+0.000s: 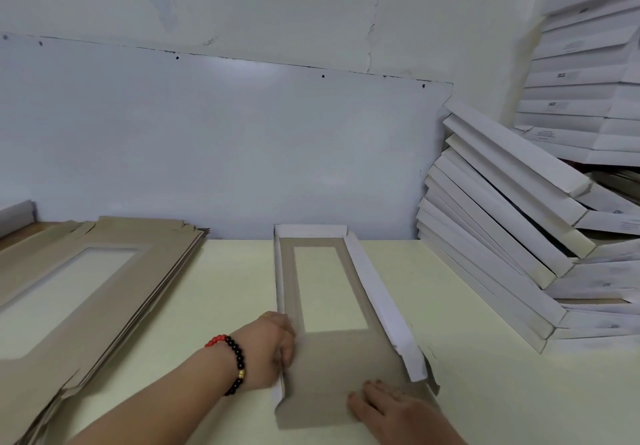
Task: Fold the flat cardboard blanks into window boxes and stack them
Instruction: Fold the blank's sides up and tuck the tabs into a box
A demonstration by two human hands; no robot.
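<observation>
Grey-brown cardboard blank with rectangular window [332, 306] mid-surface, white side flaps raised, left hand [273, 347] fingers curled pinching left flap, right hand [391, 410] fingers flat, together, pressing near end, pale cream surface [235, 292], flat blank stack [86, 289] left, folded white boxes [502, 230] leaning right.

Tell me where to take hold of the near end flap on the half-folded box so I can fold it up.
Grip the near end flap by its free front edge, coming from the near side. It lies flat on the table, while the long side walls already stand, so only that edge is open. The right hand rests flat there; the left hand pinches the left wall.
</observation>
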